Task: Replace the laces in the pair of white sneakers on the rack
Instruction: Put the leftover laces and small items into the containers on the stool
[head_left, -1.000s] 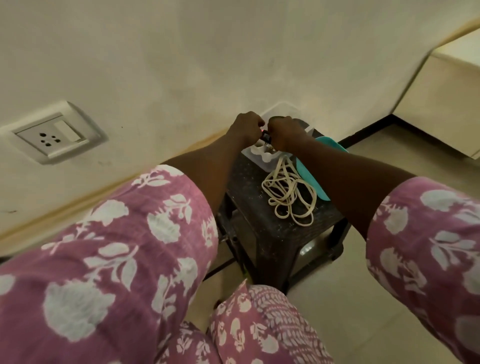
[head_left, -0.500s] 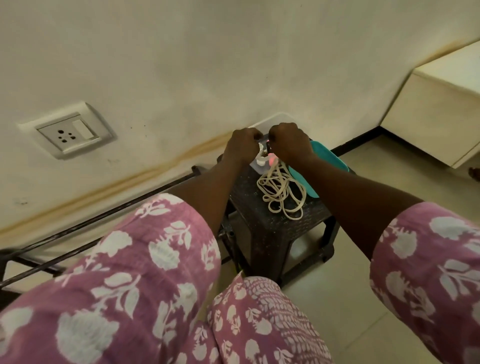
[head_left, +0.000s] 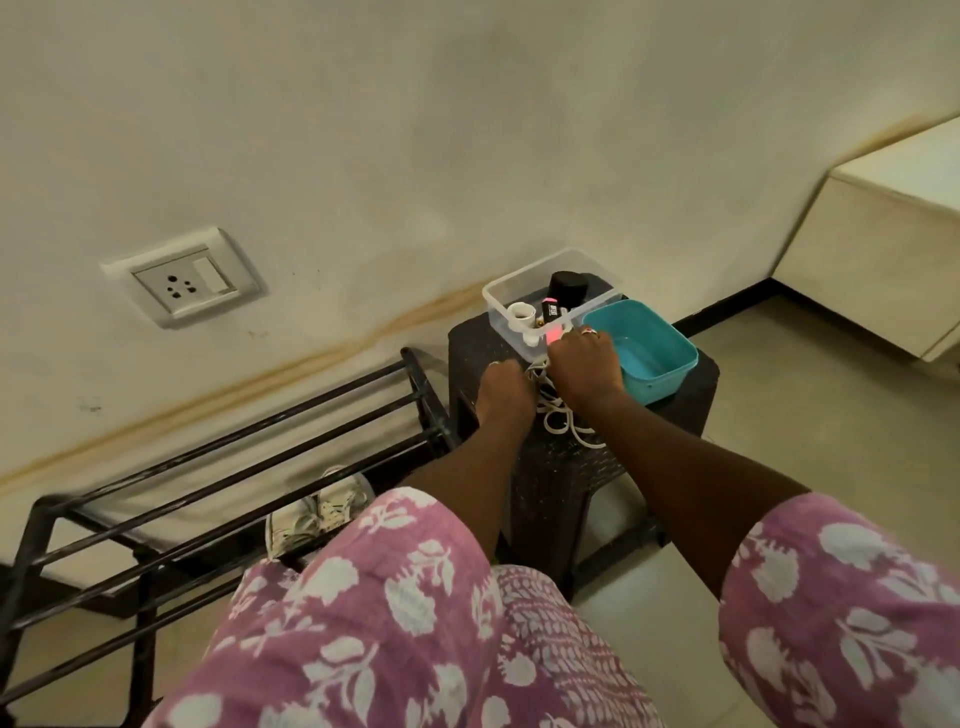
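**Gathering the new laces from the stool**

Left hand (head_left: 501, 387) and right hand (head_left: 584, 371) lie knuckles-up, fingers curled onto the cream laces (head_left: 563, 426) heaped on the stool (head_left: 566, 493), probably bunching them to carry. A clear box (head_left: 493, 304) and a teal tub (head_left: 660, 364) sit just behind. One white sneaker (head_left: 317, 512) waits low on the rack (head_left: 426, 400), beside the stool.

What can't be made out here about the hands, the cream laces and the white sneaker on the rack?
Head view only.
- Cream cord shoelaces: mostly hidden under the left hand and right hand; fingertips face away, so the grip is unclear.
- White sneaker on the black metal rack: partly covered by the purple floral sleeve; no second sneaker shows.
- Small items in the clear plastic box: too small to identify.
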